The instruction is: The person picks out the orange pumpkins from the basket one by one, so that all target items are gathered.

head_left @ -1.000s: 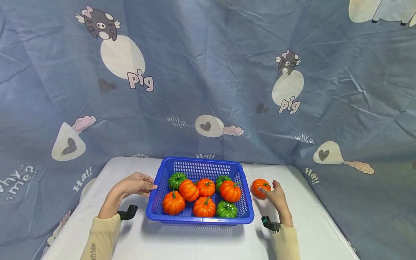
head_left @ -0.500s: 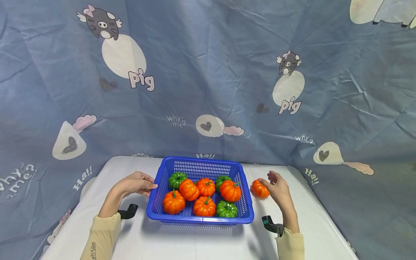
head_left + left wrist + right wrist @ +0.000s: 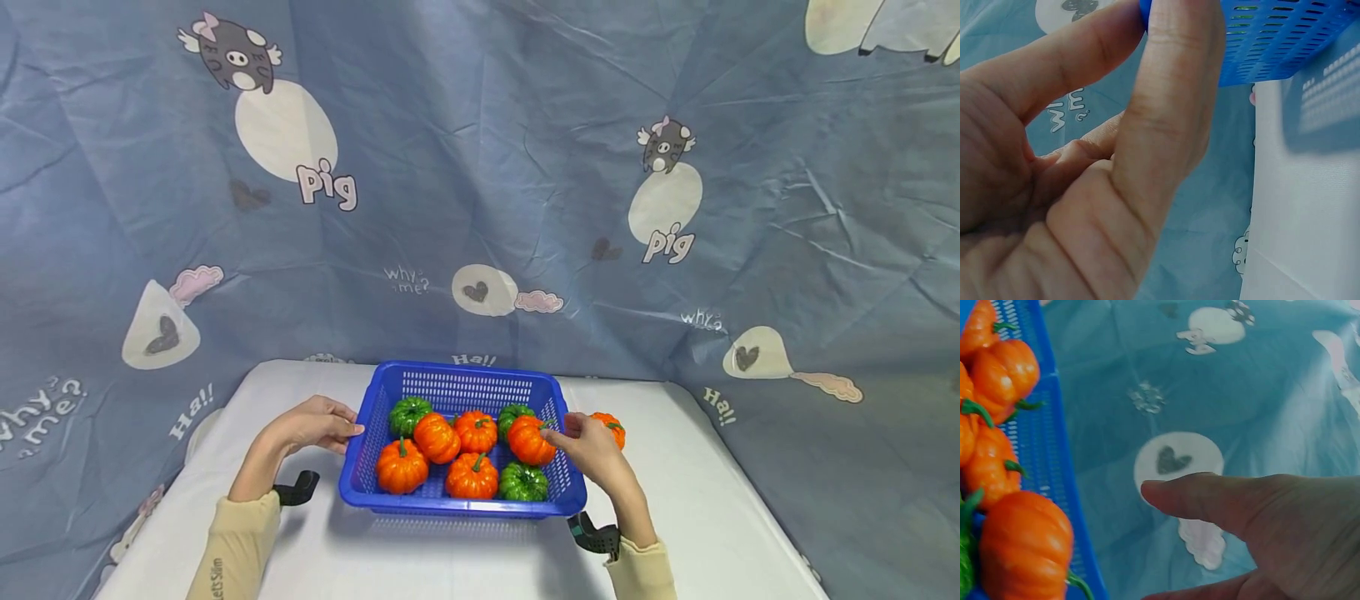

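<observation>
A blue plastic basket [image 3: 465, 506] holds several small orange and green pumpkins. My left hand [image 3: 318, 423] pinches its left rim between thumb and fingers; the left wrist view shows a bit of blue rim at the fingertips. Over the right rim hovers my right hand [image 3: 596, 450], thumb and fingers apart with nothing between them. Its thumb tip is close to an orange pumpkin [image 3: 529, 442] in the basket; contact cannot be told. Behind this hand, partly hidden, another orange pumpkin [image 3: 612, 427] lies on the table. The right wrist view shows the thumb [image 3: 1204, 497] extended.
The basket stands on a white-covered table [image 3: 420, 567]. A blue cloth [image 3: 480, 167] with pig prints hangs behind and at both sides. Green pumpkins [image 3: 522, 482] sit among the orange ones in the basket.
My right hand has left the orange pumpkin on the table and moved left to the basket's right rim. That pumpkin stays on the table. My left hand has kept its place.
</observation>
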Demonstrator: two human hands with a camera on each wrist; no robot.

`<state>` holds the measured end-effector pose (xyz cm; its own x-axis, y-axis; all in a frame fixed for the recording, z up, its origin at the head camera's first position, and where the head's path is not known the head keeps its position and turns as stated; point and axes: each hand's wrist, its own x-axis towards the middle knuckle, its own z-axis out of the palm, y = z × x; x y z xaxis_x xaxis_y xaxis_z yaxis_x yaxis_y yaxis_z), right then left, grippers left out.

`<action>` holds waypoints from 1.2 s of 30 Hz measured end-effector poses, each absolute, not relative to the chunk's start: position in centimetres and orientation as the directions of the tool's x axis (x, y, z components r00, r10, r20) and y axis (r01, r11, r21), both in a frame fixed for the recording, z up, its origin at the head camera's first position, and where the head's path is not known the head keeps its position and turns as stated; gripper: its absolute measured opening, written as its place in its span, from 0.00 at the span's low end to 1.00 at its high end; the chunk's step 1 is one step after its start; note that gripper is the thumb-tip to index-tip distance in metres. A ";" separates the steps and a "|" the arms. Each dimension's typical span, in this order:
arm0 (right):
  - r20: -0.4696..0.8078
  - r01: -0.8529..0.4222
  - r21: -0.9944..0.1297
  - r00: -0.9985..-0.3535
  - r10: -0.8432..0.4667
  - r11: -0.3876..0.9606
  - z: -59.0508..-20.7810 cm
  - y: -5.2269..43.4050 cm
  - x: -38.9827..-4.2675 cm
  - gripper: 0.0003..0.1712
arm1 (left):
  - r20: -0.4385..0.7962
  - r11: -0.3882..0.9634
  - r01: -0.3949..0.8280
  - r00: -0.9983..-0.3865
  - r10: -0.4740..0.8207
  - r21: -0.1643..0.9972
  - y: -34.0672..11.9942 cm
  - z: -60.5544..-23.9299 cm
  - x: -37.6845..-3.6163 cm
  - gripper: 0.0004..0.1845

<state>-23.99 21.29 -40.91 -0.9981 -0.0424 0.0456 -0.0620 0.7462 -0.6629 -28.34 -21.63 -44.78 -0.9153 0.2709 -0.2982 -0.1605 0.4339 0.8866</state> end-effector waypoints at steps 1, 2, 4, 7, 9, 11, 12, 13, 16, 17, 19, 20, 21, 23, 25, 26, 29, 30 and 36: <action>0.037 -0.061 -0.649 -0.998 -0.049 0.759 -41.0 21.0 -23.9 0.37 | -0.297 0.433 -0.159 -0.915 0.273 0.887 -21.6 -44.8 -28.3 0.25; 0.030 -0.063 -0.639 -0.998 -0.058 0.767 -41.1 20.7 -23.8 0.35 | -0.298 0.431 -0.160 -0.914 0.274 0.888 -21.6 -44.8 -28.3 0.25; 0.024 -0.066 -0.628 -0.998 -0.066 0.775 -41.4 20.2 -23.8 0.27 | -0.297 0.429 -0.158 -0.913 0.278 0.889 -21.6 -44.8 -28.4 0.25; 0.023 -0.066 -0.627 -0.998 -0.067 0.777 -41.7 19.6 -23.8 0.22 | -0.292 0.424 -0.150 -0.911 0.291 0.893 -21.7 -44.8 -28.4 0.25; 0.029 -0.066 -0.626 -0.998 -0.061 0.777 -42.0 19.4 -23.8 0.22 | -0.287 0.422 -0.144 -0.910 0.300 0.895 -21.7 -44.8 -28.5 0.25; 0.034 -0.064 -0.616 -0.998 -0.055 0.785 -42.3 19.1 -23.9 0.22 | -0.282 0.417 -0.138 -0.909 0.307 0.898 -21.7 -44.8 -28.5 0.24; 0.037 -0.065 -0.612 -0.998 -0.053 0.788 -42.5 19.0 -23.9 0.23 | -0.282 0.415 -0.138 -0.909 0.307 0.899 -21.7 -44.8 -28.5 0.24; 0.037 -0.062 -0.607 -0.998 -0.050 0.792 -42.6 18.9 -23.9 0.25 | -0.282 0.415 -0.139 -0.909 0.307 0.899 -21.7 -44.8 -28.4 0.24; 0.047 -0.069 -0.593 -0.998 -0.051 0.802 -42.9 18.7 -24.0 0.30 | -0.282 0.415 -0.139 -0.910 0.305 0.899 -21.7 -44.8 -28.4 0.25; 0.050 -0.071 -0.592 -0.997 -0.051 0.802 -43.0 18.6 -24.0 0.31 | -0.282 0.417 -0.140 -0.910 0.303 0.898 -21.6 -44.8 -28.4 0.25; 0.054 -0.071 -0.591 -0.997 -0.048 0.803 -43.1 18.4 -24.1 0.33 | -0.283 0.414 -0.143 -0.911 0.301 0.899 -21.7 -44.9 -28.3 0.26; 0.061 -0.073 -0.590 -0.997 -0.046 0.804 -43.1 18.3 -24.1 0.33 | -0.283 0.415 -0.143 -0.911 0.299 0.899 -21.7 -44.9 -28.4 0.26; 0.067 -0.078 -0.589 -0.997 -0.047 0.804 -43.2 18.2 -24.2 0.34 | -0.283 0.414 -0.143 -0.911 0.301 0.899 -21.7 -44.9 -28.4 0.25; 0.074 -0.075 -0.594 -0.996 -0.038 0.801 -43.4 18.1 -24.4 0.34 | -0.283 0.412 -0.143 -0.911 0.301 0.900 -21.7 -44.9 -28.4 0.25; 0.082 -0.076 -0.600 -0.996 -0.033 0.797 -43.6 18.0 -24.6 0.31 | -0.284 0.412 -0.144 -0.910 0.303 0.900 -21.8 -44.9 -28.4 0.24; 0.090 -0.079 -0.600 -0.995 -0.032 0.796 -43.6 17.9 -24.7 0.31 | -0.285 0.411 -0.146 -0.910 0.302 0.900 -21.8 -44.9 -28.4 0.24; 0.106 -0.088 -0.604 -0.994 -0.029 0.792 -43.7 17.7 -24.7 0.31 | -0.289 0.411 -0.151 -0.910 0.298 0.899 -21.8 -44.9 -28.4 0.24; 0.115 -0.092 -0.605 -0.993 -0.027 0.791 -43.7 17.6 -24.7 0.31 | -0.289 0.411 -0.151 -0.910 0.297 0.899 -21.8 -44.9 -28.3 0.23; 0.151 -0.105 -0.608 -0.988 -0.015 0.787 -44.1 17.6 -24.9 0.34 | -0.288 0.409 -0.150 -0.910 0.300 0.900 -21.8 -44.8 -28.3 0.23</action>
